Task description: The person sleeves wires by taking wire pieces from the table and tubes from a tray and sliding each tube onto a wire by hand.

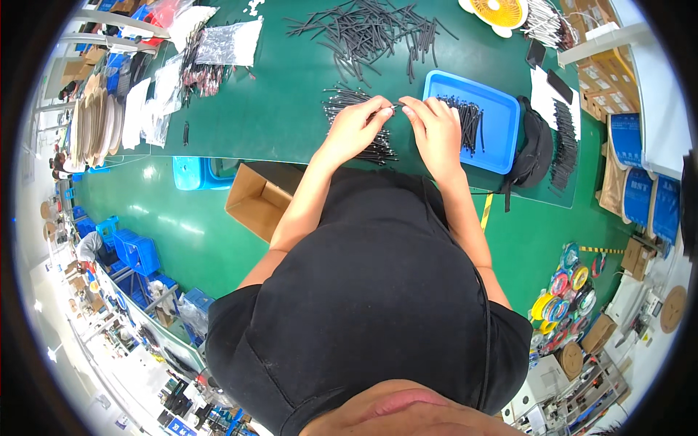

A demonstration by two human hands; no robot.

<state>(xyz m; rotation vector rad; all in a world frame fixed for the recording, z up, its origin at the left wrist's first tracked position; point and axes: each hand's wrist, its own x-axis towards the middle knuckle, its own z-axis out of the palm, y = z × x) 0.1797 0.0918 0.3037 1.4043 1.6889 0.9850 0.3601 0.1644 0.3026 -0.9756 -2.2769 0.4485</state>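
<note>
My left hand (356, 129) and my right hand (436, 132) meet over the green table, each with thumb and fingers pinched. Between the fingertips runs a thin, short black cable piece (398, 106); its details are too small to make out. Partly hidden under my left hand lies a bundle of short black cable pieces (378, 150) with light tips. Beside my right hand stands a shallow blue tray (502, 131), and similar black pieces (471, 123) lie inside it. Farther off is a loose heap of black tube pieces (378, 33).
Right of the tray sits a black bag (533, 149), then a row of black pieces (563, 145). A yellow basket (500, 10) and a dark phone (536, 52) are at the far right. Plastic bags (229, 43) lie far left. A cardboard box (260, 200) stands below the table edge.
</note>
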